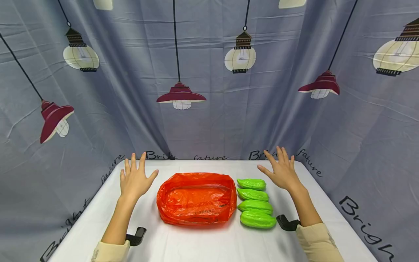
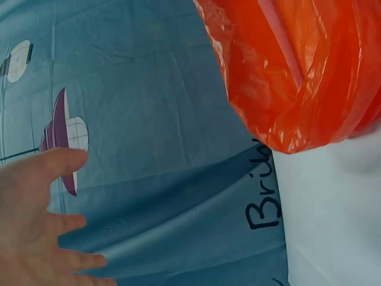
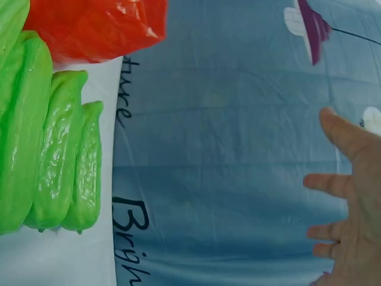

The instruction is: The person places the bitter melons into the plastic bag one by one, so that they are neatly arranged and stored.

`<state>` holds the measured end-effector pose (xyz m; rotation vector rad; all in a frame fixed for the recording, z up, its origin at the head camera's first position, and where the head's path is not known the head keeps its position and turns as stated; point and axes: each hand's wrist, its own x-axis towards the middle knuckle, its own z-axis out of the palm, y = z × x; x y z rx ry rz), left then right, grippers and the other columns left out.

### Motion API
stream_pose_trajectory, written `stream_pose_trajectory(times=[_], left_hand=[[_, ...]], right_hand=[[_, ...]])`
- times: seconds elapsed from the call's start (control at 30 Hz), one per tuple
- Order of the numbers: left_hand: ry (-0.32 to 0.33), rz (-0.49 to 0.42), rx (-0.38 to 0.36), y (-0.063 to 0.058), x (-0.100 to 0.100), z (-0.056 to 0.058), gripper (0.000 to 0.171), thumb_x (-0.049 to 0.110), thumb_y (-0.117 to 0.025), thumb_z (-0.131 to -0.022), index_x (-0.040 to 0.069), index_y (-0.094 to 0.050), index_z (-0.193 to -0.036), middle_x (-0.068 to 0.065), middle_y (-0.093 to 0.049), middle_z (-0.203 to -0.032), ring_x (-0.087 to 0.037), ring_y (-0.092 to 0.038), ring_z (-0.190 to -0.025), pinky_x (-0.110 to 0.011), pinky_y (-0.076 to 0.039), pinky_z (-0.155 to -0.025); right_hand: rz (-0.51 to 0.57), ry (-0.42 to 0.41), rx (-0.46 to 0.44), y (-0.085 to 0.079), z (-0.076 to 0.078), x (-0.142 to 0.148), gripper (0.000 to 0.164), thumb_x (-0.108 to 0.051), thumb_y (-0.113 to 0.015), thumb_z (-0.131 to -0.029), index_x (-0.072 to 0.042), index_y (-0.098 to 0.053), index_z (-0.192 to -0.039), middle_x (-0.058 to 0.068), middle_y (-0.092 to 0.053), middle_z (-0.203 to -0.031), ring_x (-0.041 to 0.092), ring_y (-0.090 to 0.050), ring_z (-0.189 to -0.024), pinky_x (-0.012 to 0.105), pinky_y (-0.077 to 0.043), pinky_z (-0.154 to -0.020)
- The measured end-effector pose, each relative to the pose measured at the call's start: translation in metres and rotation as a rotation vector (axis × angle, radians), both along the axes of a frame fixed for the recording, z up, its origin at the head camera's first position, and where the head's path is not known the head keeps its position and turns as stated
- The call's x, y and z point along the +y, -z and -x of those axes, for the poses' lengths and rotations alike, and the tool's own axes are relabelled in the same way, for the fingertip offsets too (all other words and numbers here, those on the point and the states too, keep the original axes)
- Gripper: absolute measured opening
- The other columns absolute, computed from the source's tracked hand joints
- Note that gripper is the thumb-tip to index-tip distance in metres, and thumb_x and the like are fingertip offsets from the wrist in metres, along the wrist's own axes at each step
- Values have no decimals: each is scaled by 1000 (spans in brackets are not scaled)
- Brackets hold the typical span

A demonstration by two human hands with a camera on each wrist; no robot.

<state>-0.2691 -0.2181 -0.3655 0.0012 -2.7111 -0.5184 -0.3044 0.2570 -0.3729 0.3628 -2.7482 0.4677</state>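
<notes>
My left hand (image 1: 135, 181) is raised with its fingers spread, left of a red plastic bag (image 1: 196, 203), and holds nothing. The bag lies mid-table with its mouth spread wide, and its crinkled side (image 2: 280, 113) shows in the left wrist view. Right of it, several bright green bumpy vegetables, like bitter melons (image 1: 255, 206), lie in a column with their lengths running sideways. They appear large in the right wrist view, where the nearer ones (image 3: 27, 131) overlap the frame's left edge. My right hand (image 1: 284, 171), fingers apart and nothing in it, is up beyond them to the right.
A white table (image 1: 209, 243) carries these things. Grey-blue curtains (image 1: 209, 131) printed with lamps and lettering enclose its back and sides. Black wrist mounts (image 1: 136, 236) sit at both sleeve cuffs.
</notes>
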Motion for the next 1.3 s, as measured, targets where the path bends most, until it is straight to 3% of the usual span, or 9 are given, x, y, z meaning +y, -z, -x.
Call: stream_pose_trajectory(times=[0.07,0.23,0.37,0.47,0.57,0.73,1.0,1.3], left_hand=[[-3,-40,51,3,1,-3,74,39,-57,-87,6,-25,-144,-30,-14,-146,-52,-11,-131,-66,-15,-98],[6,-153,211,14,4,-9,58,29,-59,-86,4,-40,-135,-26,-33,-137,-46,-34,-121,-61,-29,-93],[40,-263,329,27,6,-12,48,22,-61,-85,4,-48,-129,-20,-43,-132,-41,-42,-116,-55,-34,-91],[59,-353,372,41,8,-15,44,18,-61,-85,4,-50,-126,-18,-45,-128,-37,-43,-116,-53,-35,-91],[55,-461,383,58,10,-19,43,13,-61,-85,5,-50,-125,-18,-47,-124,-33,-44,-114,-49,-36,-91],[44,-596,378,87,15,-24,45,8,-63,-84,4,-49,-126,-17,-50,-122,-30,-45,-111,-42,-36,-91],[109,-670,338,117,17,-19,52,7,-62,-85,8,-45,-134,-14,-46,-129,-29,-41,-117,-44,-34,-93],[126,-724,243,149,16,-16,56,12,-61,-88,10,-39,-139,-17,-36,-139,-38,-33,-127,-58,-29,-98]], right_hand=[[50,-27,6,1,-3,2,73,-54,-49,-89,-10,-32,-144,29,-6,-148,44,5,-136,67,6,-99],[189,-116,25,8,-15,9,62,-43,-54,-90,-11,-37,-141,27,-21,-144,48,-15,-131,71,-16,-94],[263,-160,78,19,-25,14,54,-36,-58,-90,-12,-44,-137,19,-39,-137,42,-33,-125,66,-29,-90],[322,-187,120,30,-31,16,49,-29,-62,-89,-13,-49,-133,13,-50,-129,34,-45,-117,59,-36,-89],[371,-221,105,41,-36,16,46,-24,-63,-88,-16,-50,-132,7,-54,-126,26,-50,-111,50,-40,-89],[420,-319,1,57,-41,14,47,-17,-63,-88,-13,-49,-133,2,-56,-125,19,-53,-110,39,-43,-89],[548,-575,-125,64,-53,2,54,1,-66,-82,0,-45,-132,14,-54,-126,34,-51,-111,35,-43,-90],[605,-713,-266,101,-43,7,60,1,-67,-80,0,-42,-135,23,-45,-133,32,-47,-117,35,-42,-94]])
